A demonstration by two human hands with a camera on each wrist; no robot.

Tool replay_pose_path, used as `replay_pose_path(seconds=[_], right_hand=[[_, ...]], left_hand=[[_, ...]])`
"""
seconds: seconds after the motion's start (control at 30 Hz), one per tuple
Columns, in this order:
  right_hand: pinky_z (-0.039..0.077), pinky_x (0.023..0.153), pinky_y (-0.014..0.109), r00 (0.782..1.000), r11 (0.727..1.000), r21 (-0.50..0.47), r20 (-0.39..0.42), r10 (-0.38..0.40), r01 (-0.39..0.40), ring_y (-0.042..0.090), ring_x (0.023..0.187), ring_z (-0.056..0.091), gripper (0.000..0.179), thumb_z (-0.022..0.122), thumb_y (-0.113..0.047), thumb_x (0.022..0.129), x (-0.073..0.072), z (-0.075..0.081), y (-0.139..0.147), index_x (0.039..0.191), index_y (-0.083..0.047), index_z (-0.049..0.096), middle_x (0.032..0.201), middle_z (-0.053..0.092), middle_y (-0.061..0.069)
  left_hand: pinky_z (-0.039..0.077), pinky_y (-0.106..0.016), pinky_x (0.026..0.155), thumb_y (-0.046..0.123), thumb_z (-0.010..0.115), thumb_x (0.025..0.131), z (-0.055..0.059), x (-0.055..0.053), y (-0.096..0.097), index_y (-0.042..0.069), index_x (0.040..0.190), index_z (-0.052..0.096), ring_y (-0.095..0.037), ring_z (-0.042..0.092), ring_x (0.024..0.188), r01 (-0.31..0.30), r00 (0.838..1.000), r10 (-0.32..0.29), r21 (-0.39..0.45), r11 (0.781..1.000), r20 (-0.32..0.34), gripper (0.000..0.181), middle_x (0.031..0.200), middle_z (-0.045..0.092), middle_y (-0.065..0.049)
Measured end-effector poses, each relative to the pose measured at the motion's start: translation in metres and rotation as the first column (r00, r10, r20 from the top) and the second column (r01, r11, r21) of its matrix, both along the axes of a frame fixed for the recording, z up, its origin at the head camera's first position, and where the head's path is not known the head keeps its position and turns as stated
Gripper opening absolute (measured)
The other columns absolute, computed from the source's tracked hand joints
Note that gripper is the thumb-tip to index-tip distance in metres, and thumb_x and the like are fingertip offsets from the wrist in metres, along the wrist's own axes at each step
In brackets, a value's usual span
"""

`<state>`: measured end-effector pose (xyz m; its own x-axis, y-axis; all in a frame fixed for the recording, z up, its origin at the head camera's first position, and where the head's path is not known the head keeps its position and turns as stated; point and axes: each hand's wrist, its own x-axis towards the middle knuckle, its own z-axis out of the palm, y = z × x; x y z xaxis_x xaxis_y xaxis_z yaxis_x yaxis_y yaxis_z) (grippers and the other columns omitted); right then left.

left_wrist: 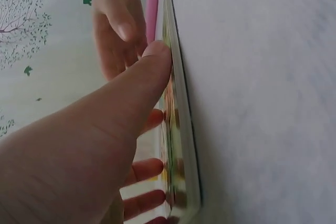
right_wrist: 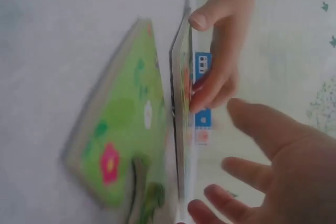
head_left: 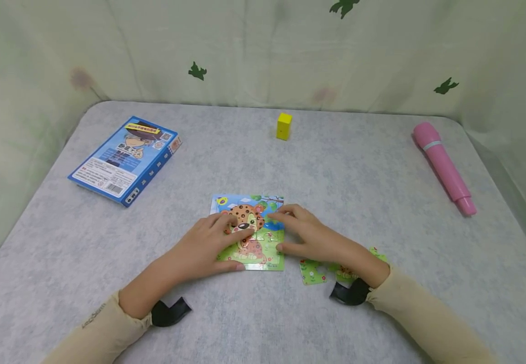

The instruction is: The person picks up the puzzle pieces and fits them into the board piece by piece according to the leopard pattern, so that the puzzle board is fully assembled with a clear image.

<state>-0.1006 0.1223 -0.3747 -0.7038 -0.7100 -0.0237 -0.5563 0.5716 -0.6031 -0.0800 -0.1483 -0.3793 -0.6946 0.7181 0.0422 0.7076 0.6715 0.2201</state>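
Note:
A jigsaw puzzle [head_left: 269,255] with a cartoon leopard on grass and blue sky lies in its shallow frame at the middle of the table. The left hand [head_left: 201,247] rests on its left part, fingertips on the picture and thumb at the lower edge. In the left wrist view the thumb [left_wrist: 155,53] and fingertips touch the puzzle's face. At the right edge is the right hand [head_left: 310,235], fingers loosely bent and holding nothing; the right wrist view shows its fingers spread. Loose green puzzle pieces [head_left: 312,273] lie below the right wrist, partly hidden by the forearm.
A blue box [head_left: 122,162] with a cartoon figure lies at the left. Near the back edge stands a yellow block [head_left: 283,126]. A pink microphone-shaped toy [head_left: 445,167] lies at the right. Behind the table hangs a pale curtain [head_left: 263,55].

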Motion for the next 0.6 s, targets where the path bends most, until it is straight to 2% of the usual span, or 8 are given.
replay_pose_path(seconds=[0.13,0.27,0.37,0.47,0.6], right_hand=[[0.032,0.096,0.043,0.996,0.993,-0.096,0.068,-0.059,0.065,0.018,0.124,0.027,0.063,0.059,-0.039,0.085,0.011,0.006,0.015,0.139,-0.018,0.033,0.136,0.028,0.004],[0.033,0.095,0.044,0.99,0.986,-0.117,0.086,-0.109,0.119,0.018,0.125,0.027,0.071,0.06,-0.045,0.081,0.026,0.011,0.031,0.14,-0.019,0.03,0.138,0.026,0.003],[0.033,0.094,0.046,0.988,0.982,-0.12,0.08,-0.136,0.145,0.02,0.125,0.027,0.075,0.065,-0.043,0.079,0.038,0.011,0.042,0.139,-0.018,0.03,0.138,0.027,0.004],[0.033,0.095,0.046,0.987,0.98,-0.12,0.056,-0.152,0.158,0.02,0.124,0.029,0.077,0.069,-0.04,0.076,0.047,0.008,0.051,0.138,-0.016,0.032,0.137,0.03,0.003],[0.033,0.095,0.044,0.985,0.98,-0.105,0.041,-0.165,0.169,0.019,0.122,0.033,0.079,0.073,-0.038,0.073,0.057,0.001,0.059,0.137,-0.015,0.033,0.134,0.035,0.002]], left_hand=[[0.031,-0.046,0.095,0.06,0.055,0.078,-0.003,0.001,-0.008,0.024,0.138,0.038,-0.029,0.035,0.12,-0.018,0.999,0.016,0.035,0.999,0.048,0.072,0.133,0.035,-0.009],[0.03,-0.045,0.098,0.059,0.055,0.079,-0.003,0.005,-0.017,0.018,0.142,0.028,-0.028,0.027,0.127,-0.077,0.992,0.069,0.078,0.994,0.104,0.08,0.142,0.026,-0.011],[0.031,-0.045,0.097,0.058,0.055,0.079,-0.001,0.009,-0.023,0.016,0.144,0.021,-0.028,0.025,0.128,-0.13,0.983,0.117,0.089,0.987,0.139,0.084,0.144,0.022,-0.01],[0.031,-0.046,0.097,0.057,0.056,0.079,-0.001,0.013,-0.03,0.015,0.145,0.017,-0.028,0.024,0.129,-0.188,0.967,0.17,0.082,0.979,0.188,0.087,0.145,0.02,-0.01],[0.029,-0.048,0.098,0.056,0.057,0.079,-0.001,0.017,-0.038,0.01,0.144,0.019,-0.031,0.022,0.129,-0.253,0.939,0.224,0.082,0.964,0.259,0.088,0.144,0.02,-0.012]])
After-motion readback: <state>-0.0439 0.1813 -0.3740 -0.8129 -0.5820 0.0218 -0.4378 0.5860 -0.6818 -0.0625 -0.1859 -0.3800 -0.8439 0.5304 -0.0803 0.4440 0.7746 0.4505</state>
